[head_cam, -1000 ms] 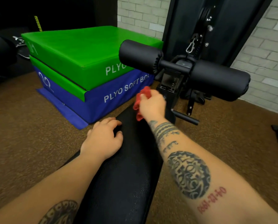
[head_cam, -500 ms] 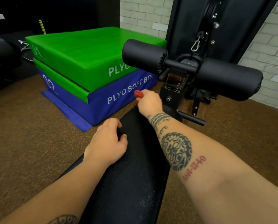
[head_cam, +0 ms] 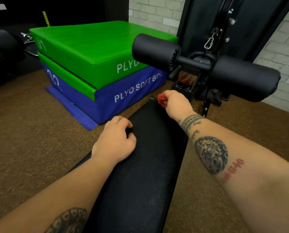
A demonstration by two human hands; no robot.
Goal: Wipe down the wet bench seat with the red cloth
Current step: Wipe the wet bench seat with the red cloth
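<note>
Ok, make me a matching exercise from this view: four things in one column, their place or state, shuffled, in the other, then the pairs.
Things:
1. red cloth
2. left hand
3. green pad
4. foam rollers

Places or states:
A. stacked on the blue pad
B. bunched in the right hand at the far end of the bench seat
C. on a bar past the seat's far end
D. resting on the seat's left edge

Pairs: 1-B, 2-D, 3-A, 4-C
</note>
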